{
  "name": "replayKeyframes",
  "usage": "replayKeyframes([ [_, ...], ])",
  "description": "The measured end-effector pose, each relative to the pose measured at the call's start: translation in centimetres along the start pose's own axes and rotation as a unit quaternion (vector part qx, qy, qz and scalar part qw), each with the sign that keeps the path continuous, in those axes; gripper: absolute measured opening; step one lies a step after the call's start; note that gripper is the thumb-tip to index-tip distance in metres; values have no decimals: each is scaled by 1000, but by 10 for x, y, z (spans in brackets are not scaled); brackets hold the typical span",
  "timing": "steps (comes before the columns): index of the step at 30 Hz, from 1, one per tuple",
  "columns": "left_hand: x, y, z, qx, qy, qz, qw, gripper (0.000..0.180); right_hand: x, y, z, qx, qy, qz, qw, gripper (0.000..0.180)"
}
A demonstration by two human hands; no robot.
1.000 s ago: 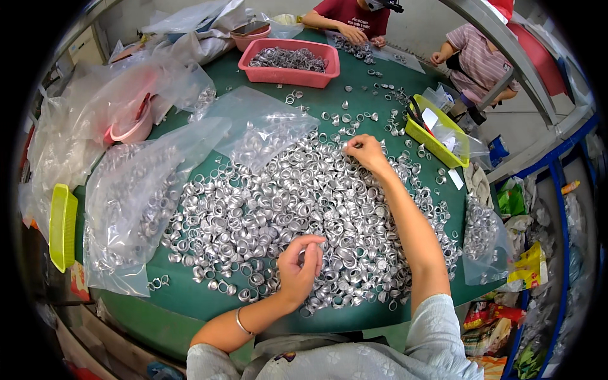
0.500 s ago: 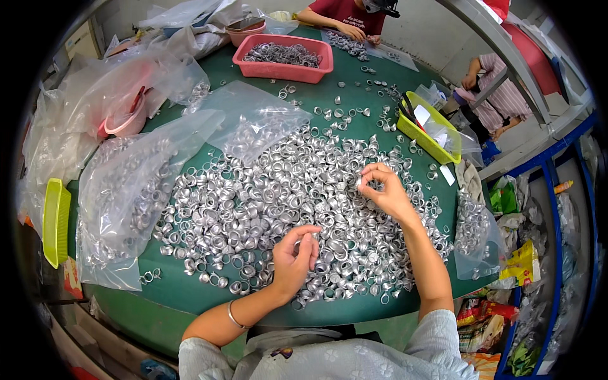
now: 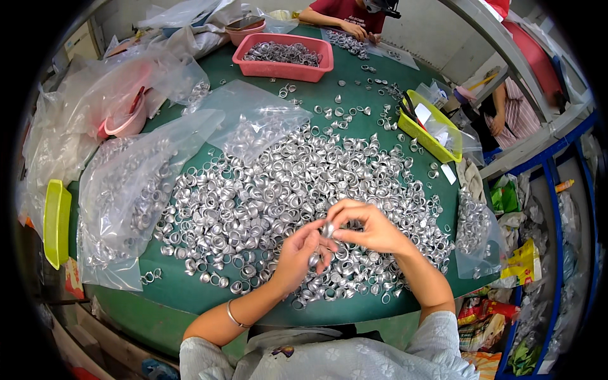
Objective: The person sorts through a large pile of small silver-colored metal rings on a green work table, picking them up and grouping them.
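A wide heap of silver metal rings [image 3: 234,209] covers the middle of the green table. Above it my two hands meet. Between the fingertips of my right hand [image 3: 367,229] is a silver ring [image 3: 327,229], pinched by thumb and forefinger. The fingertips of my left hand [image 3: 299,254] touch or nearly touch that ring from the other side. Curled fingers of the left hand also keep another silver ring [image 3: 314,259] near the palm. Finer detail of both rings is too small to make out.
Clear plastic bags of rings [image 3: 136,190] flank the heap on the left, with another bag [image 3: 472,231] at right. A pink tub [image 3: 285,75] of rings stands behind; yellow-green baskets [image 3: 437,149] sit at the sides. A co-worker [image 3: 348,19] handles rings across the green table [image 3: 168,269].
My right hand has moved left and nearer, bringing a ring from the heap to my left hand. At the far right, another person has shifted position.
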State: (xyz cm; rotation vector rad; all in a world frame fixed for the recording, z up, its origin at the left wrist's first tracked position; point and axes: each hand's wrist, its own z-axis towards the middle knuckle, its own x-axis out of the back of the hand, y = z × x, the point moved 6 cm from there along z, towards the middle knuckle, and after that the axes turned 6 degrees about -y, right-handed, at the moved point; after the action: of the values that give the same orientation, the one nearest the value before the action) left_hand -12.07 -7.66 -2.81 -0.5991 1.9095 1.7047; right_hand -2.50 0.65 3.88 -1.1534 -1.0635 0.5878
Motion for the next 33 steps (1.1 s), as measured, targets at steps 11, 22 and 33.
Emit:
replayKeyframes([
  [11, 7, -16, 3, 122, -52, -236, 963, 21, 66, 95, 64, -68, 110, -428, 894, 40],
  [22, 14, -23, 1, 126, -58, -248, 959, 21, 88, 59, 17, -103, 172, -402, 893, 17],
  [33, 8, -19, 1, 134, -82, -213, 964, 19, 73, 82, 76, -58, 175, -313, 932, 27],
])
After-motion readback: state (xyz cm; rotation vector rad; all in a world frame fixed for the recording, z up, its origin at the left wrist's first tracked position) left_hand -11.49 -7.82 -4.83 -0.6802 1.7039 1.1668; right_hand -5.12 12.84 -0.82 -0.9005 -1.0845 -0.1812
